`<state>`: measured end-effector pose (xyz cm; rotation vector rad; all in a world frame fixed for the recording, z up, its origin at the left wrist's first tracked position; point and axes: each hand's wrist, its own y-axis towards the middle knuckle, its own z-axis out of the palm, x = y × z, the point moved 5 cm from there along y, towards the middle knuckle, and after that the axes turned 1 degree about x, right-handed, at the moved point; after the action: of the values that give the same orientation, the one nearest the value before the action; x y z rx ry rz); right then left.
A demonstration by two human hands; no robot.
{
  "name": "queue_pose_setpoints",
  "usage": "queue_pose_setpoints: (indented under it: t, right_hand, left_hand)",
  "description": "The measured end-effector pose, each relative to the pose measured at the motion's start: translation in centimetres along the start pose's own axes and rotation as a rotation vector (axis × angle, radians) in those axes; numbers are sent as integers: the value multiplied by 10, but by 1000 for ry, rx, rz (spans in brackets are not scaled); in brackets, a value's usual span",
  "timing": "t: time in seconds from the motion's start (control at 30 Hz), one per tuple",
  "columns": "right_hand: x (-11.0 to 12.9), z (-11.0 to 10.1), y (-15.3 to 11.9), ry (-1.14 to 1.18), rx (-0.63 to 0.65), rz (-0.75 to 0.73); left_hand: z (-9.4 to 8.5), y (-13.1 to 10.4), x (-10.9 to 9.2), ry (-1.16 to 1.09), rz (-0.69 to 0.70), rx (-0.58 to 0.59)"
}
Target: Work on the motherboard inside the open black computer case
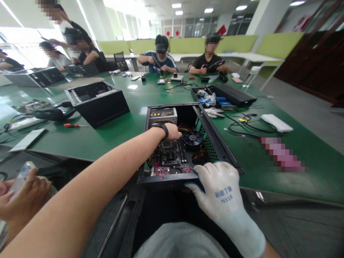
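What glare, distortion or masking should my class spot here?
Head view: windows at upper left blow out white; head view: glare patches on the green table; head view: right pillar leans, suggesting lens stretch; head view: pink object pixelated, computer case dark in its far corner.

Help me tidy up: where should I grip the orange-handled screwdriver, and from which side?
Probably by its orange handle, coming from the left: the screwdriver lies with its handle on that side, its thin shaft pointing right toward a black case.
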<state>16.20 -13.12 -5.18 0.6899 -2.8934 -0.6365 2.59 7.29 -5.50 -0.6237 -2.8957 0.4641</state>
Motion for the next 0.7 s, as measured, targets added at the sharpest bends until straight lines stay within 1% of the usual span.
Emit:
queue_pose_setpoints:
  t: [0.1, 0.2, 0.27, 0.33, 0.4, 0.47, 0.53, 0.7]
  right_hand:
    - [-7, 6, 11, -14, 6, -6]
    - [-19, 16, 36, -54, 22, -6]
    - [-27, 25, 61, -101, 43, -2]
    - [-37, 37, 91, -141, 62, 1]
    - [-46, 51, 124, -157, 66, 5]
    - [-56, 65, 159, -172, 78, 15]
    - [-67, 80, 194, -187, 87, 32]
    - [-94, 113, 275, -233, 132, 99]
  left_hand:
    - [-19, -9, 7, -4, -16, -151]
    - [-44, -24, 14, -44, -13, -341]
    - [-60, -39, 21, -94, -35, -439]
    - [-73, -54, 28, -155, -74, -491]
    - [-80, -67, 36, -235, -116, -531]
    - [-80, -77, 44, -299, -165, -561]
    - [-73, -81, 51, -346, -191, -574]
    - [-42, -77, 64, -441, -211, -532]
